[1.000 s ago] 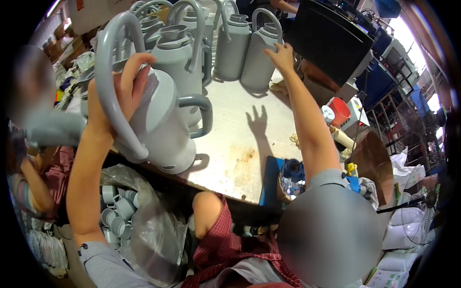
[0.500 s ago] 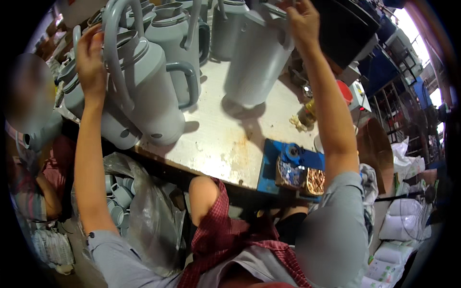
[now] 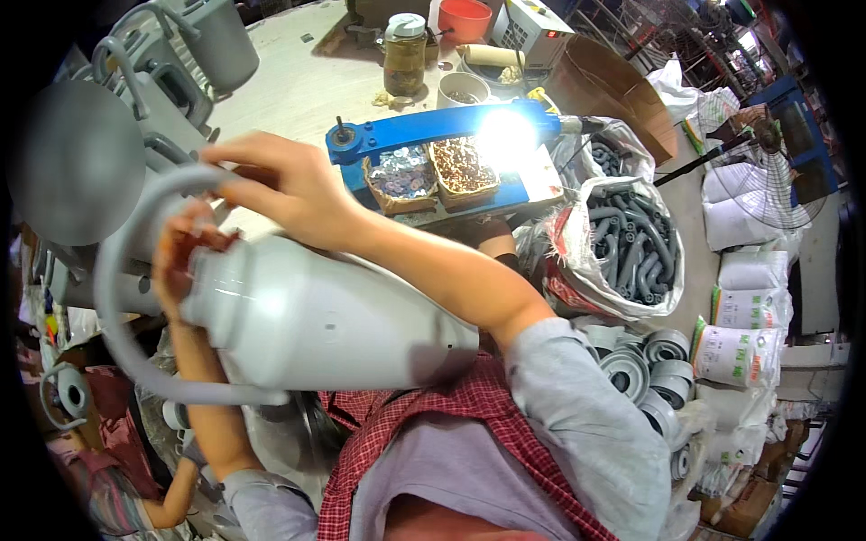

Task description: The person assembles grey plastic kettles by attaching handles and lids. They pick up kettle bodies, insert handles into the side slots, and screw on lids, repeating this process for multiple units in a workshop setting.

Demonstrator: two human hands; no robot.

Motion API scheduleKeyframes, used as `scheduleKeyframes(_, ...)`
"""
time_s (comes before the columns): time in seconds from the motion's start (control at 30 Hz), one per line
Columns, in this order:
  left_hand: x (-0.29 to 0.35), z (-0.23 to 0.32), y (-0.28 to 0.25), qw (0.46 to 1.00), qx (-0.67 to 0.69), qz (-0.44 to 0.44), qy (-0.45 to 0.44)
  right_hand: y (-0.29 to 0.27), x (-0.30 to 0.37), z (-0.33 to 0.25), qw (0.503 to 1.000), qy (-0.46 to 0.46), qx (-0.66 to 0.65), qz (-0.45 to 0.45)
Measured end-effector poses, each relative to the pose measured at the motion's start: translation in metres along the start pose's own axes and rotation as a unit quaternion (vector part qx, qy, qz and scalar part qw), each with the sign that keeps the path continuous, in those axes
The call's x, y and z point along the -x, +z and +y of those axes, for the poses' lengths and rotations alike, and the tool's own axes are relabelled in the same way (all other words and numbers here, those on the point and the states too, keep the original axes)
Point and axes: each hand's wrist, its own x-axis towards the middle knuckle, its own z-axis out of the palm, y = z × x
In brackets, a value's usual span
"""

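Observation:
A light grey plastic watering can [image 3: 334, 325] lies on its side in front of my chest, above my red checked cloth. Its long loop handle [image 3: 117, 298] curves out to the left. My left hand [image 3: 185, 257] grips the can at its narrow top end, fingers wrapped round the neck. My right hand [image 3: 289, 185] reaches over from the right and holds the upper part of the handle where it meets the can. The can's opening is hidden by my hands.
A blue hand tool [image 3: 433, 131] lies on the table [image 3: 298, 86] over two trays of small metal pieces [image 3: 401, 176]. More grey cans [image 3: 207, 41] stand far left. A bag of grey spouts [image 3: 631, 239], stacked round caps [image 3: 649, 370] and white sacks [image 3: 749, 270] sit right.
Both hands have come down from the cans on the table, bringing one can sideways to my chest. My view has turned to the right, toward the blue tool and bags.

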Motion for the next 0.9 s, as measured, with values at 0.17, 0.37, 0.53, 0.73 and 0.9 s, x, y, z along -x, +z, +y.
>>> scheduleKeyframes(0.17, 0.033, -0.051, 0.030, 0.986, -0.056, 0.151, 0.031, -0.141, 0.121, 0.031, 0.914, 0.177, 0.349, 0.106)
scheduleKeyframes(0.37, 0.031, -0.063, 0.052, 0.974, -0.139, 0.091, 0.151, -0.249, 0.157, 0.040, 0.739, 0.173, 0.649, 0.057)
scheduleKeyframes(0.53, 0.026, -0.060, 0.056, 0.904, -0.366, 0.132, 0.177, -0.270, 0.152, 0.067, 0.657, 0.216, 0.722, -0.027)
scheduleKeyframes(0.73, 0.066, -0.026, 0.033, 0.890, -0.422, 0.166, 0.052, -0.255, 0.144, 0.058, 0.676, 0.078, 0.733, -0.005)
scheduleKeyframes(0.9, 0.099, 0.000, 0.028, 0.864, -0.453, 0.196, -0.098, -0.259, 0.145, 0.065, 0.742, 0.052, 0.668, -0.019)
